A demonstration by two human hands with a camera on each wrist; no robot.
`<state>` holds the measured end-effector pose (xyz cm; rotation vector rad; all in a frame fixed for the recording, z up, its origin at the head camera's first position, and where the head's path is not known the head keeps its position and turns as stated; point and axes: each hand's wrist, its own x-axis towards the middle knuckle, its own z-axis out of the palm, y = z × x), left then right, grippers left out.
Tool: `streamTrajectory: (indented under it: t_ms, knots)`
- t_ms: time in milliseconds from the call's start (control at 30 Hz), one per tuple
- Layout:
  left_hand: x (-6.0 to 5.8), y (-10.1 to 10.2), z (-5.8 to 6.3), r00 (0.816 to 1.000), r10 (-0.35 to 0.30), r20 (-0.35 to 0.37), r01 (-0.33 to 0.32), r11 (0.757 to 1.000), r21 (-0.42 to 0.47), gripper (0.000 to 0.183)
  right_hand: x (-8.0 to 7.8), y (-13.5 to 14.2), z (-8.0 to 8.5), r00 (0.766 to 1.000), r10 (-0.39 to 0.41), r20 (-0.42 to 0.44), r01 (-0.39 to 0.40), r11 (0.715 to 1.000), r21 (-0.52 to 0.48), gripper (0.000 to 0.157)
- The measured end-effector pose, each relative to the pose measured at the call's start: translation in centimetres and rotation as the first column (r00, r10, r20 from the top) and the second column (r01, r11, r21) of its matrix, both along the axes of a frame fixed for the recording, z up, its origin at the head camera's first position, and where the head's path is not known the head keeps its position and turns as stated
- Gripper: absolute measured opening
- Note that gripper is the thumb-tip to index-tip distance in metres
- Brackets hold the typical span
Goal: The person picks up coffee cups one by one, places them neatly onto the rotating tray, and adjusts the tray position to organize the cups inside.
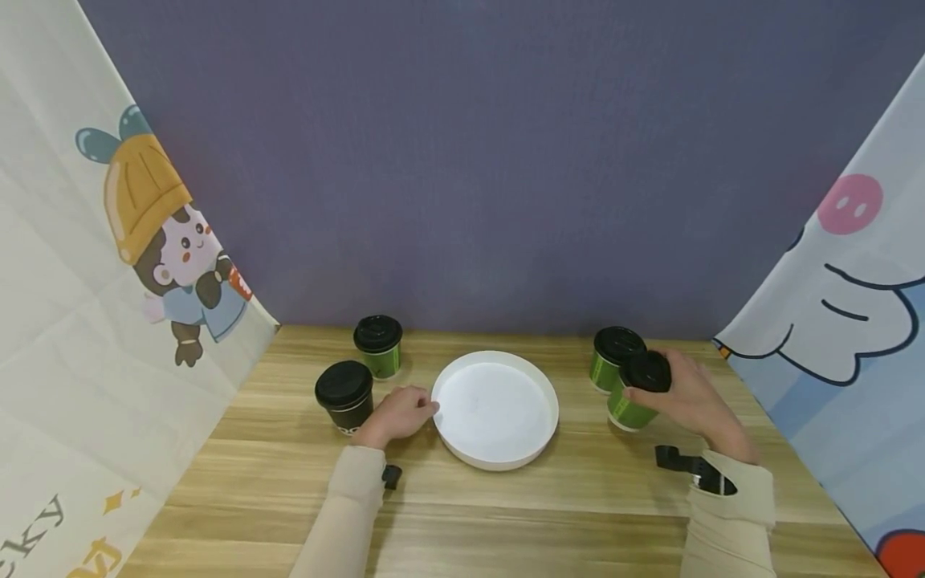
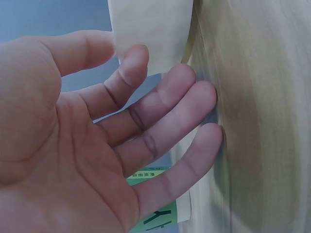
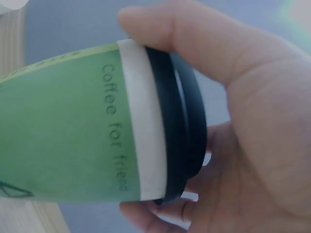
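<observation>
On the wooden table lies a round white tray (image 1: 497, 409) with a low wall. My left hand (image 1: 406, 411) is at its left edge; in the left wrist view the thumb and index finger (image 2: 133, 65) pinch the tray's wall (image 2: 151, 29), the other fingers apart from it. With my right hand (image 1: 690, 397) I grip a green paper cup (image 1: 630, 408) near its black lid (image 3: 187, 116), thumb on one side and fingers on the other. The cup leans slightly; whether its base touches the table I cannot tell. Just behind it stands another green cup (image 1: 605, 371) with a black lid.
Left of the tray stand a black lidded cup (image 1: 350, 409) and, farther back, a green lidded cup (image 1: 385, 361). The dark wall (image 1: 491, 177) rises behind the table (image 1: 506, 522). Printed cloths (image 1: 65, 337) hang at both sides.
</observation>
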<state>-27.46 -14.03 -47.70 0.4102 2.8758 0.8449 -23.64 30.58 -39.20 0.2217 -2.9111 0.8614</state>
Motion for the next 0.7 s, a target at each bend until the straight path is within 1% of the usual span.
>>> streamTrajectory:
  t_ms: [167, 300, 433, 700]
  knots:
    - [0.1, 0.0, 0.1, 1.0, -0.007, 0.0, 0.007, 1.0, 0.014, 0.039, -0.2, -0.7, -0.1, 0.999, 0.008, -0.046, -0.009, 1.0, -0.013, 0.098]
    - [0.3, 0.0, 0.3, 1.0, -0.015, 0.019, 0.015, 1.0, 0.022, 0.039, -0.2, -1.3, -0.1, 0.999, -0.014, -0.035, 0.014, 1.0, -0.018, 0.102]
    - [0.4, 0.0, 0.4, 0.998, -0.023, 0.055, 0.021, 0.999, 0.035, 0.038, -0.3, -1.8, 0.0, 0.999, -0.015, -0.041, 0.014, 0.999, -0.031, 0.103]
    - [0.7, -0.2, 0.6, 0.989, -0.042, 0.142, 0.031, 0.996, 0.079, 0.037, -0.6, -3.2, 0.1, 0.995, 0.006, -0.1, -0.011, 0.999, -0.045, 0.101]
